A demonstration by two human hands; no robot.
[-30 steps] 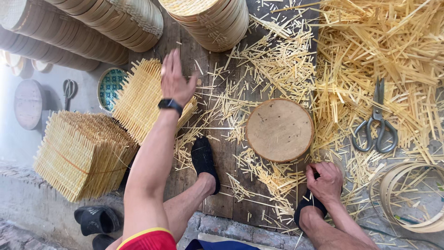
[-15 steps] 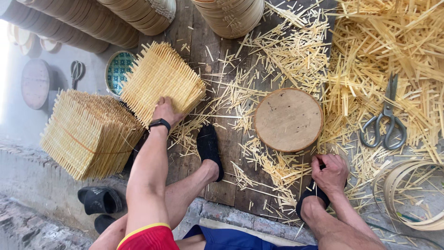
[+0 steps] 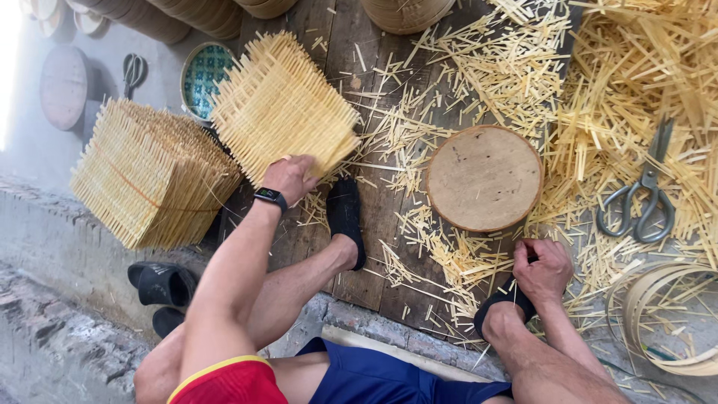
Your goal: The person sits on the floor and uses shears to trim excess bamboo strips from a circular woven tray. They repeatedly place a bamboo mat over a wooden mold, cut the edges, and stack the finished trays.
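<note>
My left hand [image 3: 290,178], with a black watch on the wrist, grips the near edge of a square woven bamboo mat [image 3: 280,105] and holds it tilted above the wooden floor. My right hand [image 3: 544,268] is closed in a fist by my right foot in a black shoe [image 3: 502,307], among loose bamboo strips; what it holds is hidden. A round wooden block [image 3: 485,176] lies between the two hands. My left foot in a black shoe [image 3: 345,217] rests just below the mat.
A tied stack of woven mats [image 3: 149,173] stands at the left. Large scissors [image 3: 637,200] lie on the bamboo strip pile [image 3: 643,90] at the right. Bamboo hoops [image 3: 666,314] sit at the lower right, round bamboo rims [image 3: 179,15] along the top, black sandals [image 3: 161,288] at the lower left.
My left hand pulled back from its far reach and took hold of the woven mat, lifting its near edge. My right hand stayed by my right foot.
</note>
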